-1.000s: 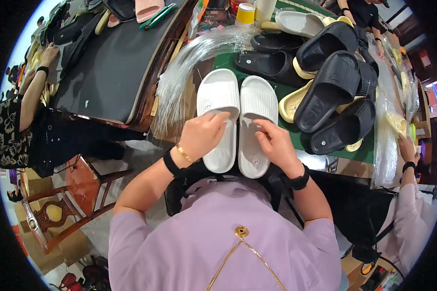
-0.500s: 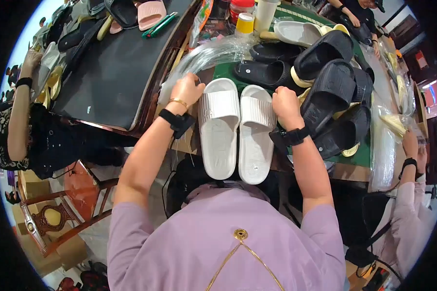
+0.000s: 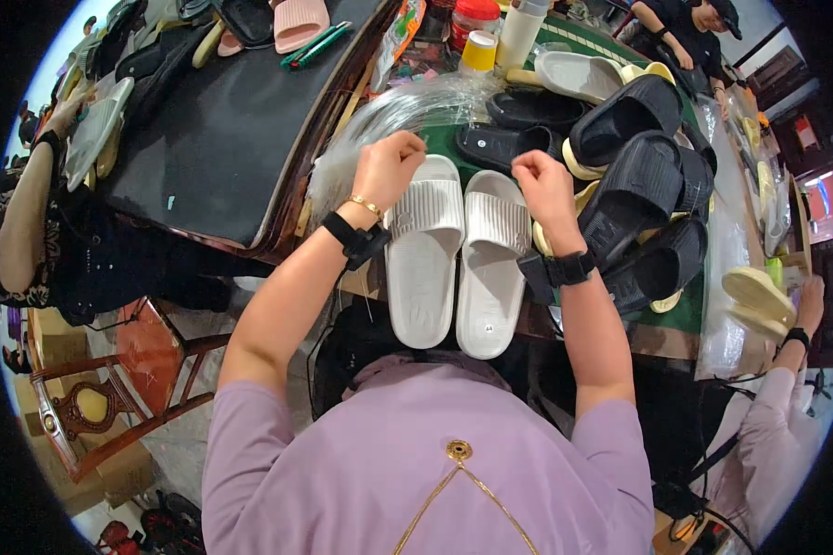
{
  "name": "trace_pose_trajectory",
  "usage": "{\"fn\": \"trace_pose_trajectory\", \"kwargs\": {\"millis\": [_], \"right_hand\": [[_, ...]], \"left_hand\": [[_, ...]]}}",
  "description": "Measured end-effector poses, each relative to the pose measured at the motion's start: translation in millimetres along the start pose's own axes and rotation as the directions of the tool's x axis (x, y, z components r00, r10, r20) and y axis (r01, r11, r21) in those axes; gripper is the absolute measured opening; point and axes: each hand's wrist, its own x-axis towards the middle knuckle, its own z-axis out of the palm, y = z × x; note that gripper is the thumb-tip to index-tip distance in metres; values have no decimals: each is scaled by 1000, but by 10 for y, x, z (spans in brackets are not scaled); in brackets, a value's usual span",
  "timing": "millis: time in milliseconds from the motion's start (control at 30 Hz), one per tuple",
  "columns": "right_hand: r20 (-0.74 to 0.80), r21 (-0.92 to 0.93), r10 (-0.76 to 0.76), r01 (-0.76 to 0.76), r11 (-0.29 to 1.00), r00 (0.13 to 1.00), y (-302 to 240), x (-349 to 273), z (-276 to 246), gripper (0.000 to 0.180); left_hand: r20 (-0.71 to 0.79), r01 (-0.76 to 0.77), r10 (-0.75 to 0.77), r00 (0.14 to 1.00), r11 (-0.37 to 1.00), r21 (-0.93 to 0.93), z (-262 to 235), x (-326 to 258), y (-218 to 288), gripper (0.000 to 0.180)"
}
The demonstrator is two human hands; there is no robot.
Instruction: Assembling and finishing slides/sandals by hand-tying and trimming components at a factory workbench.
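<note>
- While both wrists bend inward, the left hand (image 3: 391,171) hovers at the toe of the left white slipper (image 3: 421,282), fingers curled; I cannot tell whether its fingertips meet or pinch anything.
- The right hand (image 3: 546,192), also curled, is near the toe of the right white slipper (image 3: 489,291); its grip is equally unclear.
- Beyond stand one red-lidded jar (image 3: 475,20), one yellow-and-white cup (image 3: 479,53) and one white cylindrical container (image 3: 522,37), contents unclear.
- Two white slippers lie side by side, left of the black slippers (image 3: 632,190).
</note>
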Motion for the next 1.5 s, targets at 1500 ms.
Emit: {"fn": "trace_pose_trajectory", "kwargs": {"millis": [1500], "right_hand": [[113, 561, -158, 68, 825, 981, -155, -260, 461, 5]], "left_hand": [[237, 41, -37, 971, 999, -14, 198, -133, 297, 18]]}}
